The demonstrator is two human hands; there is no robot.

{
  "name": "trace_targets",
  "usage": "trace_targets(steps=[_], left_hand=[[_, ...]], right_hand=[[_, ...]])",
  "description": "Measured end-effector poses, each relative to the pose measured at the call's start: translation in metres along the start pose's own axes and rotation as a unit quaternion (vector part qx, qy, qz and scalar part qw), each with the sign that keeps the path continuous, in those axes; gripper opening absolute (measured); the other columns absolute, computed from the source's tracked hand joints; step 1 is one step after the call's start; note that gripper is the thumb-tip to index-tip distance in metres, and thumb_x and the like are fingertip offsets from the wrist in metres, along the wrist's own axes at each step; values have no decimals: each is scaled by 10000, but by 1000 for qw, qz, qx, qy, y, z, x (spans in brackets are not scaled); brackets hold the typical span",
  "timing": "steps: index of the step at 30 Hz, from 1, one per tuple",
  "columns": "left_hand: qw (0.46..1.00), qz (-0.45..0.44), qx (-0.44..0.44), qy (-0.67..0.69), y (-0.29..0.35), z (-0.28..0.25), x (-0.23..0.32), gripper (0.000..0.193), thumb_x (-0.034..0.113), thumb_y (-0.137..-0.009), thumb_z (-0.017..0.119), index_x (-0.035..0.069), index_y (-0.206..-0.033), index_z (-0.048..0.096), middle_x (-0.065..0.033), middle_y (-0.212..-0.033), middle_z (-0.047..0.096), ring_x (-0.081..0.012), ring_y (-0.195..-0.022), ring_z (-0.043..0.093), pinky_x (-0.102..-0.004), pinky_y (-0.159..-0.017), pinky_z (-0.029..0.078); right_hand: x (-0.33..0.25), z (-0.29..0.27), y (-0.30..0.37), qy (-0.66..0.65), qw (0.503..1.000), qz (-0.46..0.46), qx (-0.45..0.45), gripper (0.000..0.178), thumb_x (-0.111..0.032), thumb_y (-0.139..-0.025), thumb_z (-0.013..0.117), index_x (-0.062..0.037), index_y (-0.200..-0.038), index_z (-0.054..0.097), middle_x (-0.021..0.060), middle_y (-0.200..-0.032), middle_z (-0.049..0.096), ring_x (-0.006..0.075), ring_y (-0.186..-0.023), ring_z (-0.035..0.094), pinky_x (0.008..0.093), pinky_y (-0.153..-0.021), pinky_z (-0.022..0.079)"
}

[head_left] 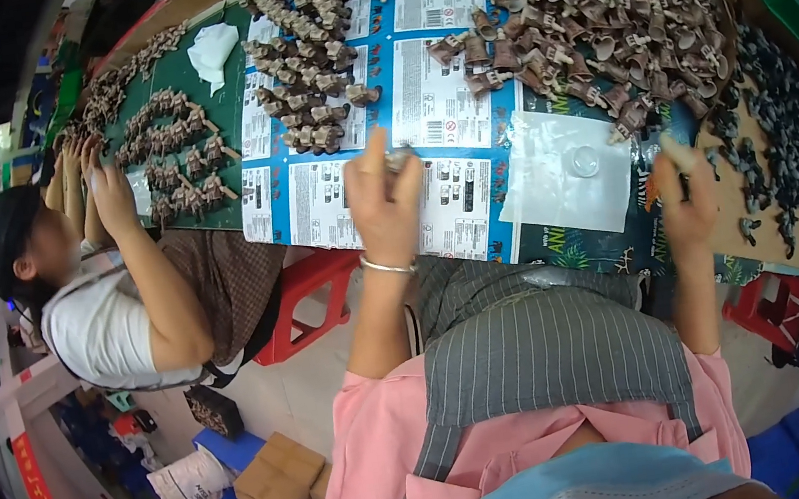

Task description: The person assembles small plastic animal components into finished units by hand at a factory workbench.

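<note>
In the head view, the left hand (384,209) pinches a small, blurry grey thing (399,159) over the near edge of the bench (220,112). The right hand (691,208) is curled by that edge; I can't tell what it holds. Brown toy parts (590,12) fill the far edge.

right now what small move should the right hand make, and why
Perhaps move the right hand left to the clear round dish: the dish rests on the white sheet beside that hand, while the left hand is farther off and seems to pinch a small piece, though blur leaves this uncertain.
</note>
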State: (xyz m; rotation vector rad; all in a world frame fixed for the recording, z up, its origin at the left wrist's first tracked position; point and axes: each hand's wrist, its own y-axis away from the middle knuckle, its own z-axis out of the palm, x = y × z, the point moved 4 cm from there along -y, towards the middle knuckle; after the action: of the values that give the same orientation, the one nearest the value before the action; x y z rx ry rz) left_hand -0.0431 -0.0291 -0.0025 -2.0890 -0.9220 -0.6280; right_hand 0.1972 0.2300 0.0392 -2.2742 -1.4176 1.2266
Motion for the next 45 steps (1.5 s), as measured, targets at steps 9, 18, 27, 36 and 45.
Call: trace_targets(steps=[9,18,27,36,45], left_hand=[[984,94,81,-124,-36,-10,-12,609,11,-810,768,44,-1373,540,-108,-1139,488,-178,-796,519,-263,-604,470],[960,264,-1,-97,-93,57,53,392,19,-844,686,62,-1229,633,-148,-1057,618,-312,-943,611,-377,-819,515],[989,32,-81,-119,-208,138,-44,344,100,-897,550,161,-1228,626,-197,-1182,593,-403,-1065,560,-492,-986,411],[975,150,-162,-14,-121,115,26,350,6,-865,542,105,-1179,663,-150,-1076,668,-354,-985,608,-429,-912,451],[978,106,-175,48,-98,100,37,403,10,-890,583,106,-1279,619,-164,-1146,644,-304,-977,649,-369,-827,528]], right_hand=[[64,-25,32,134,989,40,40,216,-31,-910,646,-5,-1124,663,158,-1013,618,326,-893,605,375,-760,483],[62,-23,31,94,991,95,-4,235,-43,-906,628,-16,-1139,648,144,-1028,591,320,-922,590,370,-799,462],[54,-20,30,74,995,66,-4,214,-73,-897,639,-49,-1107,663,109,-991,594,298,-909,587,376,-788,452],[54,-23,28,37,997,65,19,243,-9,-881,643,-16,-1124,657,119,-990,595,303,-898,593,361,-774,483],[84,-33,49,-119,958,233,119,267,-70,-971,585,-44,-1235,622,40,-1041,632,144,-905,597,274,-782,477]])
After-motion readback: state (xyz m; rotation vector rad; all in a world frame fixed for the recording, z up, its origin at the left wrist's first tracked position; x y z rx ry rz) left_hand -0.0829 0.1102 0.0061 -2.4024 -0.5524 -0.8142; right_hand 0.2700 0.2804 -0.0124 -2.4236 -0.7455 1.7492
